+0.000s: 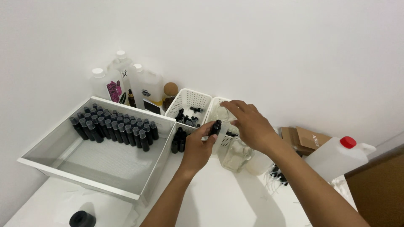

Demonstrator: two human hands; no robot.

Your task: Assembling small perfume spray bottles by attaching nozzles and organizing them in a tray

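Nearest to us, a black cap (82, 219) lies on the white surface (219, 197) at the near left edge. Farther in, our left hand (196, 148) holds a small black vial (216, 127) pinched between thumb and fingers, its long axis upright and leaning slightly right. Just right of the vial, our right hand (251, 126) reaches across from the right, fingers loosely curled around a clear funnel-like piece (221, 113); we cannot tell how firmly it is pinched. A clear glass bottle (236, 154) stands directly below that hand. To the left sits a white tray (63, 162) of black vials; beyond, two white baskets (188, 101).
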